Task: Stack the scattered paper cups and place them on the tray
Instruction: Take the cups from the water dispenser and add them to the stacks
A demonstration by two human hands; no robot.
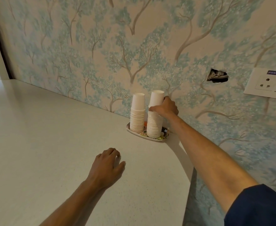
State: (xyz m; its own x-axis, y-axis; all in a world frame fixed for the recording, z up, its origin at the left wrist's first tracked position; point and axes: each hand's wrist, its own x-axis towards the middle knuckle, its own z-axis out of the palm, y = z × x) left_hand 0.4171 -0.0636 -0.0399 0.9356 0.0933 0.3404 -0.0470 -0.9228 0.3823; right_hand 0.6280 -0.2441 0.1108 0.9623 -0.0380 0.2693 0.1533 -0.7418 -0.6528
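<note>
Bare forearms; dark navy sleeve [261, 207] on right arm.

**Two cup stacks, one tray, two hands**

Two stacks of white paper cups, left stack [137, 115] and right stack [155, 116], on one tray [157, 138]. Two hands: left hand [107, 167] at 6 o'clock, right hand [165, 107] at 1 o'clock. One desk [52, 144]. One wall socket [267, 84] at 3 o'clock.

Tray [157, 139] at far right edge of surface [52, 144], against wall [101, 46]. Two cup stacks on tray: left stack [137, 118], right stack [155, 121], side by side. Socket plate [267, 84] on wall, far right.
</note>
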